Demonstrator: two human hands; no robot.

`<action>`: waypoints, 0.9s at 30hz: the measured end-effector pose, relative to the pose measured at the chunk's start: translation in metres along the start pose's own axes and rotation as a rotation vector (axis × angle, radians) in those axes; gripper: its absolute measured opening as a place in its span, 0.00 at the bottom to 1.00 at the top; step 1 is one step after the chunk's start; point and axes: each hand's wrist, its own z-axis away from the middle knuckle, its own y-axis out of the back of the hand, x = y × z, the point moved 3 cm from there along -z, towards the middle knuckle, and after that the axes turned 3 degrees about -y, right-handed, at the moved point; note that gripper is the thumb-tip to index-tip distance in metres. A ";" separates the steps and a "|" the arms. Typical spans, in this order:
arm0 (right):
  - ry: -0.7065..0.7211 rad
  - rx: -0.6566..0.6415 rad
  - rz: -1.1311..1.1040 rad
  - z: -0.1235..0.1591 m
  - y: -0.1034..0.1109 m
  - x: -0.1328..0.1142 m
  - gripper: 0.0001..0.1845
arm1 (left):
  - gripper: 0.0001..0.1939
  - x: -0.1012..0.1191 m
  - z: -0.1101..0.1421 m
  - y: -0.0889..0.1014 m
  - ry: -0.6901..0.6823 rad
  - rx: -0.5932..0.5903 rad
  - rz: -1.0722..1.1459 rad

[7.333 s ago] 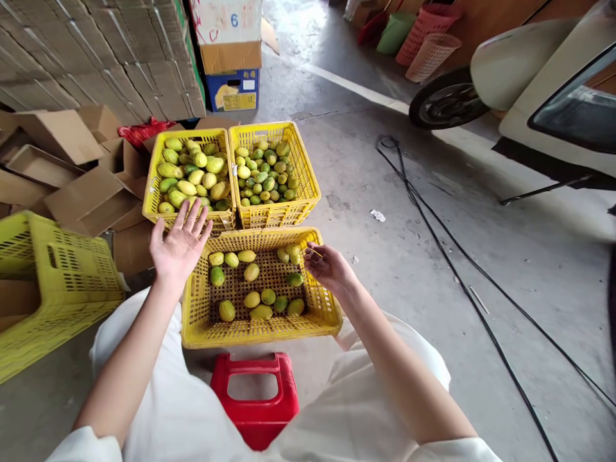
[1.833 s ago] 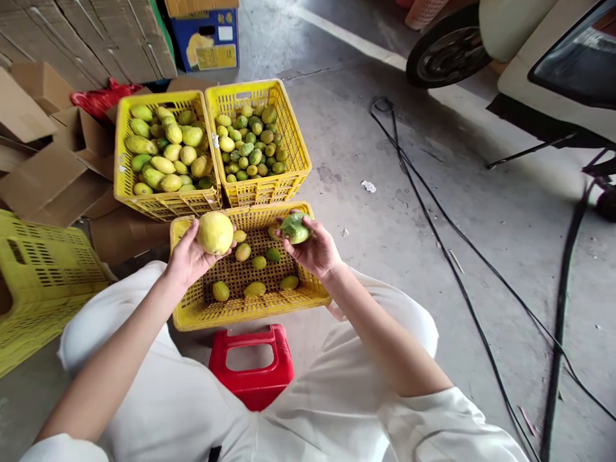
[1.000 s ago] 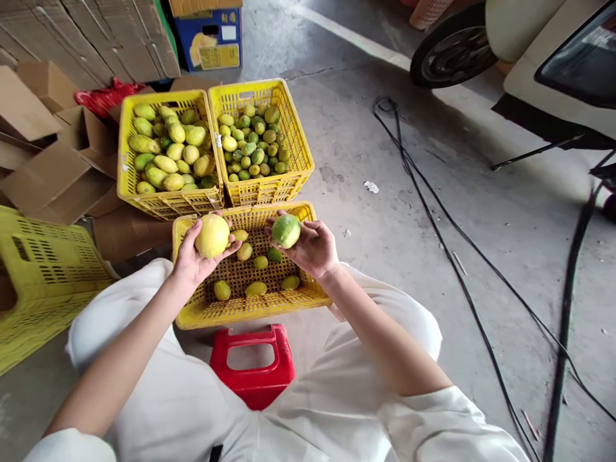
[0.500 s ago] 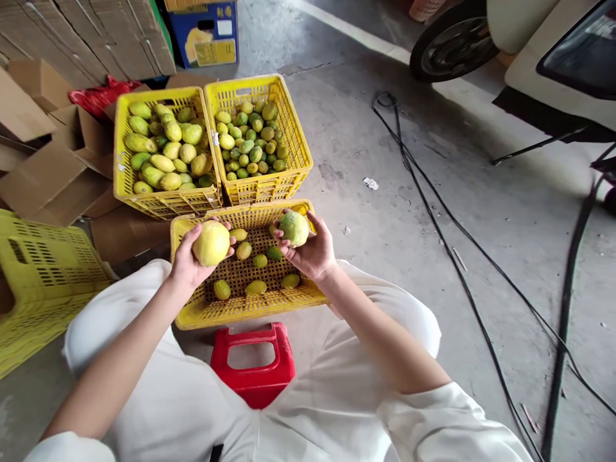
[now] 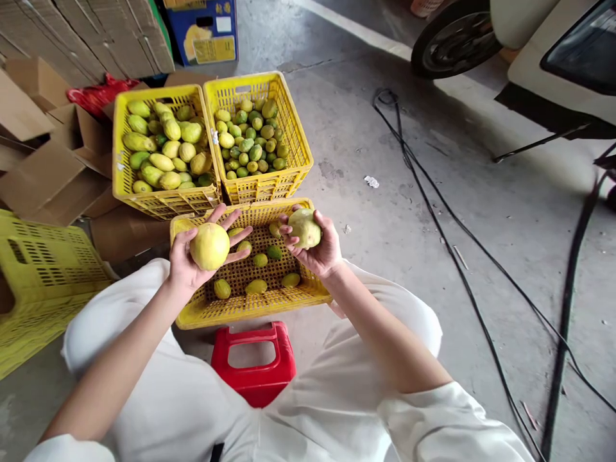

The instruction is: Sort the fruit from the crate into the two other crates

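A round yellow fruit (image 5: pixel 210 246), perhaps a lemon or small melon, lies in the upturned palm of my left hand (image 5: pixel 185 266). The fingers of that hand are spread out beyond the fruit. In my right hand (image 5: pixel 323 250) is a pale green-yellow fruit (image 5: pixel 305 229), its fingers curled round it. Both hands are over a shallow yellow crate (image 5: pixel 250 311). Several small green-yellow fruits, one of them a yellow-green fruit (image 5: pixel 256 287), are scattered on its bottom; some are partly hidden behind my fingers.
Behind stand two deep yellow crates: the left crate (image 5: pixel 166 206) holds larger, longer fruits, the right crate (image 5: pixel 267 187) smaller ones. A red stool (image 5: pixel 255 385) is between my legs. Cardboard boxes (image 5: pixel 52 176) and another yellow crate (image 5: pixel 52 276) lie left. Black cables (image 5: pixel 447 240) cross the floor.
The fingers of my left hand have opened out around the yellow fruit. My right hand has shifted slightly right, and its fruit has turned to show a paler, yellower side.
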 end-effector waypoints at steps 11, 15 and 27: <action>-0.033 0.037 0.087 0.000 -0.006 0.001 0.17 | 0.14 0.001 -0.005 0.011 0.023 0.206 0.180; -0.095 0.008 0.060 -0.003 -0.003 0.009 0.15 | 0.14 0.000 -0.005 0.011 -0.026 0.223 0.140; -0.131 -0.031 0.150 -0.001 -0.007 0.015 0.19 | 0.11 -0.003 -0.012 0.023 -0.100 0.342 0.127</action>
